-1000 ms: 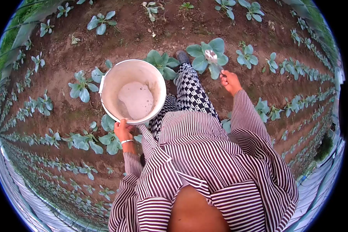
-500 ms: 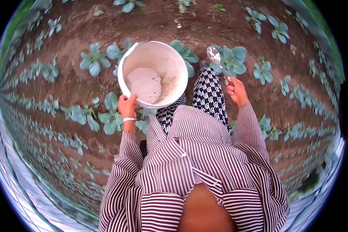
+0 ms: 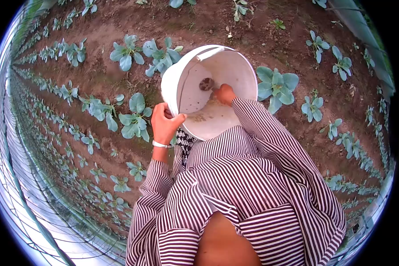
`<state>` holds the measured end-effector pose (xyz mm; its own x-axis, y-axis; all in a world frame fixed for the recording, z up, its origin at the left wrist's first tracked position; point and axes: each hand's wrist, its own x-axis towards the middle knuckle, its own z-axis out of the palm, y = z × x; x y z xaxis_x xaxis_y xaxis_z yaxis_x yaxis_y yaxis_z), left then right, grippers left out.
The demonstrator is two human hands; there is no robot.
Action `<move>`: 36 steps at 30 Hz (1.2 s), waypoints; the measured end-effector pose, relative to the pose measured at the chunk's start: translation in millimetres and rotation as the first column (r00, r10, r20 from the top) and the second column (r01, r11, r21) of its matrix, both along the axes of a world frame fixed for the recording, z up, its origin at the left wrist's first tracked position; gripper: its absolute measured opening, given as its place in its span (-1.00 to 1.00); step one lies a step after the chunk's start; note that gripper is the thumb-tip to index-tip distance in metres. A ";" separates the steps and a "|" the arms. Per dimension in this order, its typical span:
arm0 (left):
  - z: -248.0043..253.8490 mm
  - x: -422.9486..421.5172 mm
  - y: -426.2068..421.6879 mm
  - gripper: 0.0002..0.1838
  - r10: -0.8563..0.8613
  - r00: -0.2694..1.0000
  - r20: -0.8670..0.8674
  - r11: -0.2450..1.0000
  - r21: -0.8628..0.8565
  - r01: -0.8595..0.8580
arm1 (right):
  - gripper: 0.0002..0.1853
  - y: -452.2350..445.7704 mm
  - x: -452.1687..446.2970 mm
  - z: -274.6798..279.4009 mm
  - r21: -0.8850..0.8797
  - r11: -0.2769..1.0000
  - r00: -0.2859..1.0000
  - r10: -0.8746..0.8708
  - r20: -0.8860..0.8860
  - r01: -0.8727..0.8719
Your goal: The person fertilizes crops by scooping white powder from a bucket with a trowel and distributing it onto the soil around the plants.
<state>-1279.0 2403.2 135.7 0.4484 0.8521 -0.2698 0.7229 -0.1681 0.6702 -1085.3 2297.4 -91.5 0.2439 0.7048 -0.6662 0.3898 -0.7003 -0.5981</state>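
My left hand (image 3: 164, 124) grips the near-left rim of a white bucket (image 3: 173, 86), which is tilted with its mouth towards me. Pale powder (image 3: 193, 91) lies inside against the left wall. Within the bucket, my right hand (image 3: 225, 94) is closed around the handle of a metal spoon (image 3: 207, 84), whose bowl is at the powder. The handle is mostly hidden by my fingers. Part of the bucket's thin wire handle crosses its opening.
Leafy green plants stand in rows in brown soil (image 3: 292, 48); a large plant (image 3: 277, 86) is just right of the bucket, another (image 3: 162, 56) behind its left side. Netting (image 3: 35, 208) borders the left edge. My patterned trouser leg (image 3: 185, 142) shows below the bucket.
My right hand has moved left with the spoon, from over a plant into the bucket. The bucket is more tilted and further right in view; the camera view has shifted.
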 end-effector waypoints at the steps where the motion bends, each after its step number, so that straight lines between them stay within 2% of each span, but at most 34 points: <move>1: 4.2 2.1 -4.9 -0.65 0.002 1.000 0.021 1.000 -0.026 -0.002 | -0.68 1.3 -3.1 -2.8 0.019 1.000 0.998 0.019 0.060 -0.020; 3: 9.2 8.2 -10.1 -0.64 -0.007 1.000 0.015 1.000 -0.019 0.007 | -0.67 9.2 -0.1 -7.1 -0.037 0.931 0.930 -0.365 -0.041 0.363; 7: 13.7 11.0 -3.6 -0.65 0.004 1.000 0.016 0.999 -0.053 -0.003 | -0.71 -8.7 3.4 -8.1 0.233 0.918 0.927 -0.355 0.120 0.322; 10: 7.8 6.8 12.2 -0.69 0.011 0.999 0.045 0.997 -0.073 -0.008 | -0.73 -9.6 1.6 16.3 0.219 0.893 0.916 -0.402 -0.001 0.392; 13: -18.1 3.0 36.6 -0.70 -0.014 0.998 0.061 0.996 -0.083 0.019 | -0.70 2.0 5.3 39.8 0.011 0.915 0.912 -0.402 -0.080 0.404; 14: -30.7 -1.1 47.7 -0.70 -0.028 0.997 0.069 0.998 -0.055 0.032 | -0.71 7.9 3.0 48.7 0.016 0.902 0.897 -0.427 -0.117 0.431; 19: -52.0 -24.8 117.9 -0.68 -0.038 0.997 0.061 0.989 -0.143 0.046 | -0.71 41.0 -31.7 104.5 0.057 0.828 0.812 -0.530 -0.244 0.557; 21: -61.1 -41.7 152.0 -0.69 -0.028 0.994 0.106 0.978 -0.203 0.049 | -0.70 58.0 -53.1 113.4 0.061 0.785 0.754 -0.568 -0.330 0.617; 22: -65.4 -49.7 166.4 -0.68 -0.104 0.990 0.096 0.985 -0.128 0.116 | -0.69 63.4 -64.4 118.4 0.056 0.767 0.726 -0.578 -0.373 0.640; 25: -80.1 -78.8 213.1 -0.66 -0.124 0.990 0.062 0.974 -0.182 0.134 | -0.72 96.8 -104.4 143.5 -0.008 0.630 0.535 -0.666 -0.521 0.777; 27: -83.2 -93.8 242.9 -0.65 -0.161 0.987 0.004 0.971 -0.180 0.159 | -0.74 115.2 -131.8 156.9 0.006 0.576 0.475 -0.668 -0.573 0.817; 29: -102.2 -113.9 274.2 -0.66 -0.160 0.986 0.035 0.964 -0.211 0.164 | -0.74 125.5 -159.9 168.4 0.005 0.503 0.400 -0.682 -0.612 0.864; 30: -89.7 -113.9 280.6 -0.67 -0.052 0.998 0.042 0.944 -0.323 0.063 | -0.73 128.1 -173.3 167.4 0.017 0.471 0.381 -0.692 -0.612 0.882; 31: -87.5 -118.2 290.3 -0.67 -0.014 1.000 0.023 0.941 -0.338 0.021 | -0.73 129.6 -184.5 166.4 0.028 0.451 0.372 -0.697 -0.613 0.892; 32: -96.0 -128.7 301.2 -0.67 -0.010 1.000 0.009 0.951 -0.310 0.013 | -0.72 130.8 -191.7 169.6 0.004 0.434 0.338 -0.696 -0.633 0.901; 33: -103.4 -138.3 311.2 -0.68 0.002 1.000 -0.001 0.962 -0.275 -0.002 | -0.71 132.1 -197.6 172.8 0.035 0.444 0.375 -0.709 -0.597 0.895; 36: -104.0 -167.9 334.7 -0.70 0.085 0.996 -0.009 0.949 -0.303 -0.083 | -0.71 125.1 -210.3 170.0 -0.043 0.399 0.287 -0.728 -0.623 0.916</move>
